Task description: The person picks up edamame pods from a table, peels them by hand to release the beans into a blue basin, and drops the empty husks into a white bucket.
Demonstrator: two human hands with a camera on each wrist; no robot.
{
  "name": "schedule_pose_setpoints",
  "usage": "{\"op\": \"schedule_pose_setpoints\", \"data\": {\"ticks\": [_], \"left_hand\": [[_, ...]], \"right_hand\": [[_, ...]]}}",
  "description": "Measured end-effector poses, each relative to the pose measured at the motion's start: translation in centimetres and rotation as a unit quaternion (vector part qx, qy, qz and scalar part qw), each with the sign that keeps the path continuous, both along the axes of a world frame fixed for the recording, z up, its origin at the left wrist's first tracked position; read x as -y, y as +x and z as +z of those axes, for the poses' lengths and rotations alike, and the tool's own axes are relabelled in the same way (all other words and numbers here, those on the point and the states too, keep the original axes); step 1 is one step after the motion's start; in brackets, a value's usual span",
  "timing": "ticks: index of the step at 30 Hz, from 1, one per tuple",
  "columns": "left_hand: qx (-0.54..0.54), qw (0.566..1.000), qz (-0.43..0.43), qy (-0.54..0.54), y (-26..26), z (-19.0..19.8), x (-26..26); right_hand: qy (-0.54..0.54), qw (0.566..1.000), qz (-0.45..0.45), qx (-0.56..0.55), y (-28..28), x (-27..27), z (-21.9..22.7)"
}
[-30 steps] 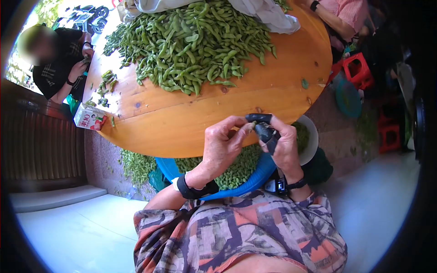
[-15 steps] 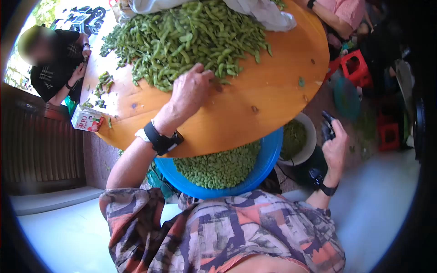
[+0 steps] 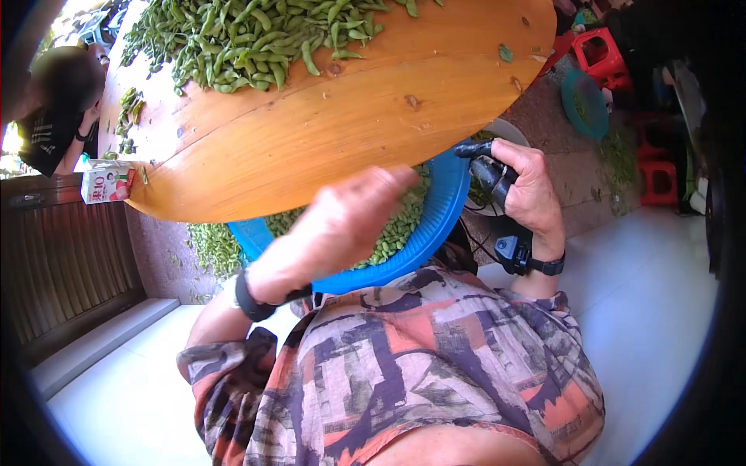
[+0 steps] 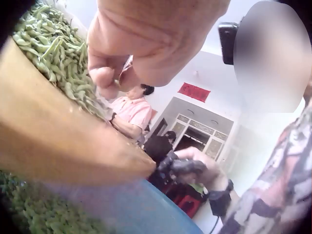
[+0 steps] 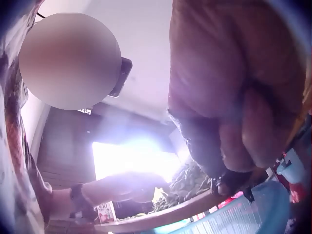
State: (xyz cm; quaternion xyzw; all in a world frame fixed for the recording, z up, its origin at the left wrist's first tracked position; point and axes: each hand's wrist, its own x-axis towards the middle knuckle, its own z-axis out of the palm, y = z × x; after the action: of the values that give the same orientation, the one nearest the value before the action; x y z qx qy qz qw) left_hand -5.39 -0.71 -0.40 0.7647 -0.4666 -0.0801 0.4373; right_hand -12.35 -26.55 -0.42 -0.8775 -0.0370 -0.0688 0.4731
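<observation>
My left hand (image 3: 342,221), blurred in the head view, is above the blue basin (image 3: 447,210) of shelled green beans (image 3: 400,225). In the left wrist view its curled fingers and thumb pinch a small greenish thing, probably a pod (image 4: 118,82), mostly hidden. My right hand (image 3: 532,190) is by the basin's right rim, with black coverings on the thumb and forefinger. Those two digits stand slightly apart and the other fingers are curled; nothing shows between them. A heap of green pods (image 3: 233,46) lies on the wooden table (image 3: 311,147).
A drink carton (image 3: 106,182) stands at the table's left edge, near loose pods (image 3: 128,113). A pale bowl (image 3: 509,132) is behind my right hand. Red stools (image 3: 602,54) and a teal basin (image 3: 584,105) are at the right. A person (image 3: 54,124) sits at the left.
My left hand went from my right hand to the pod heap, then came back toward the basin. My right hand moved out to the right, then partly back. The head view has shifted.
</observation>
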Motion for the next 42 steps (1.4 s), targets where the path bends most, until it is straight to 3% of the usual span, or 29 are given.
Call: {"op": "schedule_pose_setpoints", "data": {"ticks": [1, 2, 4, 6, 7, 11, 15, 18, 20, 24, 26, 27, 29, 34, 36, 38, 40, 42], "left_hand": [[-0.035, 0.998, -0.05, 0.03, -0.9, -1.0, 0.9], [-0.078, 0.986, -0.07, 0.129, -1.5, -1.6, 1.6], [-0.031, 0.98, -0.075, 0.18, -1.0, -5.2, 3.0], [0.132, 0.974, -0.038, 0.182, 0.3, -8.9, 4.1], [0.216, 0.936, -0.034, 0.276, 1.1, -10.0, 4.9], [0.198, 0.96, -0.062, 0.19, 3.0, -12.7, 6.2], [0.155, 0.969, -0.049, 0.184, 3.2, -12.9, 6.2], [0.158, 0.961, -0.063, 0.217, 3.3, -13.1, 5.9], [0.212, 0.921, -0.118, 0.305, 3.5, -13.9, 6.0], [0.119, 0.94, -0.103, 0.303, 2.2, -10.8, 5.8], [0.068, 0.975, -0.033, 0.207, 1.1, -9.2, 5.1], [-0.028, 0.988, -0.034, 0.145, 0.4, -8.5, 4.9], [-0.072, 0.99, -0.019, 0.117, -1.2, -6.0, 5.3], [-0.175, 0.984, -0.021, 0.004, -1.9, -3.7, 10.8], [-0.135, 0.99, -0.028, -0.006, -1.4, -4.5, 11.9], [-0.057, 0.994, 0.001, -0.094, -0.8, -4.4, 11.9], [-0.035, 0.998, 0.014, -0.048, 0.0, -2.8, 10.4], [-0.315, 0.948, 0.024, -0.028, 0.5, -0.8, 8.7]], "right_hand": [[0.001, 1.0, 0.001, -0.017, -0.1, 0.2, -0.2], [0.002, 1.0, 0.001, -0.018, -0.2, 0.2, -0.3], [0.025, 1.0, -0.004, -0.005, -0.4, 0.1, -0.5], [0.014, 1.0, -0.01, -0.024, -1.0, 0.6, -0.8], [0.0, 0.999, -0.017, -0.045, -1.4, 0.9, -1.1], [0.033, 0.998, -0.052, 0.006, -2.6, 1.3, -2.2], [0.059, 0.996, -0.069, -0.011, -3.3, 1.9, -3.2], [0.058, 0.996, -0.068, -0.007, -3.3, 2.2, -3.6], [0.068, 0.995, -0.068, -0.007, -3.2, 2.3, -3.9], [0.09, 0.993, -0.08, -0.001, -3.3, 2.7, -4.0], [0.103, 0.991, -0.087, -0.014, -3.3, 3.0, -3.9], [0.088, 0.991, -0.097, -0.001, -3.3, 3.3, -4.0], [0.073, 0.991, -0.112, 0.014, -3.3, 3.9, -3.8], [0.198, 0.964, -0.178, -0.01, -4.4, 5.4, -1.3], [0.17, 0.965, -0.196, 0.035, -4.6, 5.1, -0.4], [0.211, 0.959, -0.188, 0.035, -5.0, 5.1, -0.4], [0.247, 0.951, -0.187, 0.011, -4.9, 4.5, -1.3], [0.32, 0.936, -0.146, -0.018, -4.7, 3.1, -1.9]]}}
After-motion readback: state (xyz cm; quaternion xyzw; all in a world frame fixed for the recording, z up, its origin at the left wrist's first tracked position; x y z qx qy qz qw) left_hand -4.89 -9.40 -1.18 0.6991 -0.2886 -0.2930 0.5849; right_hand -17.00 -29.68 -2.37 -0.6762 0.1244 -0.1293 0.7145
